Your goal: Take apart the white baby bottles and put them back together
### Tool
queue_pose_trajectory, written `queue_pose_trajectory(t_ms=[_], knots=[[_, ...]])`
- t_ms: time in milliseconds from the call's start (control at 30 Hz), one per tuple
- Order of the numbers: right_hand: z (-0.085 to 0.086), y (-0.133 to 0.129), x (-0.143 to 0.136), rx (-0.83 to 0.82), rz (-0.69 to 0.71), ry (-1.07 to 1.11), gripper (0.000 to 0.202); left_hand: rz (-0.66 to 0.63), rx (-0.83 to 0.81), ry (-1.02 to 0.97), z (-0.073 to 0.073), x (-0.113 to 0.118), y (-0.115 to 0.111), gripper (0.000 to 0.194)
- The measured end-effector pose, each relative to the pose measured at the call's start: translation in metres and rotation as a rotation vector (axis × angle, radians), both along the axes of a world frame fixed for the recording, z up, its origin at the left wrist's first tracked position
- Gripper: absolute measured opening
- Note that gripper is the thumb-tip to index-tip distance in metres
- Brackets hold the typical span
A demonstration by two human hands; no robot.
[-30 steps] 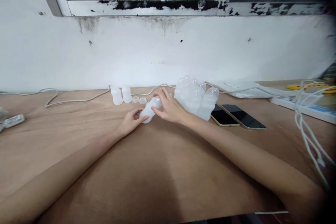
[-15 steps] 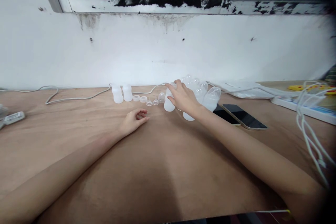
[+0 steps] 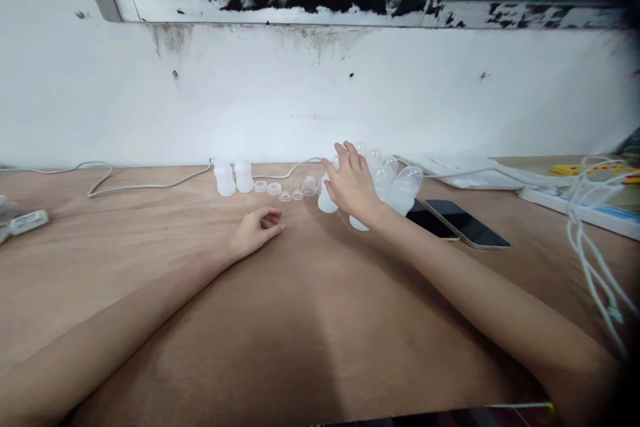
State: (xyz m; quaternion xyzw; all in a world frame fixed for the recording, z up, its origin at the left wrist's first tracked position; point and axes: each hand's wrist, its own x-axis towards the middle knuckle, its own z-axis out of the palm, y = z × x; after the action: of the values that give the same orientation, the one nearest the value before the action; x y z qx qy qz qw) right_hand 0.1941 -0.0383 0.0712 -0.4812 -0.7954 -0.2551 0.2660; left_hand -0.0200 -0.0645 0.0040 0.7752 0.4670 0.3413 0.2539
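My right hand (image 3: pixel 353 183) reaches over the right-hand group of baby bottles, fingers spread and raised. Its thumb side is beside a white baby bottle (image 3: pixel 327 199), partly hidden behind the hand; I see no grip around it. Beyond and right of the hand cluster several bottles with clear domed caps (image 3: pixel 400 190). My left hand (image 3: pixel 255 230) rests on the table, loosely curled, thumb apart from the fingers, with nothing in it. Past it stand two white bottle bodies (image 3: pixel 234 177), two collar rings (image 3: pixel 267 188), two clear nipples (image 3: pixel 291 194) and a clear cap (image 3: pixel 309 186).
Two phones (image 3: pixel 463 221) lie right of the bottles. Farther right are a white power strip (image 3: pixel 575 208) and tangled white cables (image 3: pixel 585 253). A plastic bag (image 3: pixel 465 170) lies by the wall. A thin cable (image 3: pixel 145 185) runs along the back; a small white device (image 3: pixel 29 222) sits far left.
My right hand has shifted slightly right and its fingers have lifted and spread. The bottle beside it stands slightly farther right. My left hand stays put.
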Motion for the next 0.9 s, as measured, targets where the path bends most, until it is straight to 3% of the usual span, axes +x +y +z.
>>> queue_pose_trajectory(t_ms=[100,200,267,333,533,900], knots=[[-0.018,-0.011,-0.017,-0.061,0.165,0.011,0.038,-0.063,0.126,0.219,-0.002,-0.003,-0.002,0.04],[-0.049,-0.025,-0.036,-0.3,0.318,0.015,0.046,-0.195,0.19,0.454,-0.004,-0.008,-0.004,0.054],[-0.067,-0.032,-0.045,-0.511,0.315,0.021,0.054,-0.265,0.193,0.545,-0.004,-0.011,-0.004,0.062],[-0.077,-0.034,-0.048,-0.618,0.283,0.016,0.057,-0.294,0.203,0.592,-0.004,-0.013,-0.004,0.065],[-0.076,-0.032,-0.046,-0.591,0.279,0.015,0.054,-0.223,0.216,0.597,-0.002,-0.012,-0.005,0.061],[-0.078,-0.031,-0.046,-0.572,0.292,0.025,0.052,-0.223,0.225,0.61,-0.002,-0.011,-0.004,0.061]])
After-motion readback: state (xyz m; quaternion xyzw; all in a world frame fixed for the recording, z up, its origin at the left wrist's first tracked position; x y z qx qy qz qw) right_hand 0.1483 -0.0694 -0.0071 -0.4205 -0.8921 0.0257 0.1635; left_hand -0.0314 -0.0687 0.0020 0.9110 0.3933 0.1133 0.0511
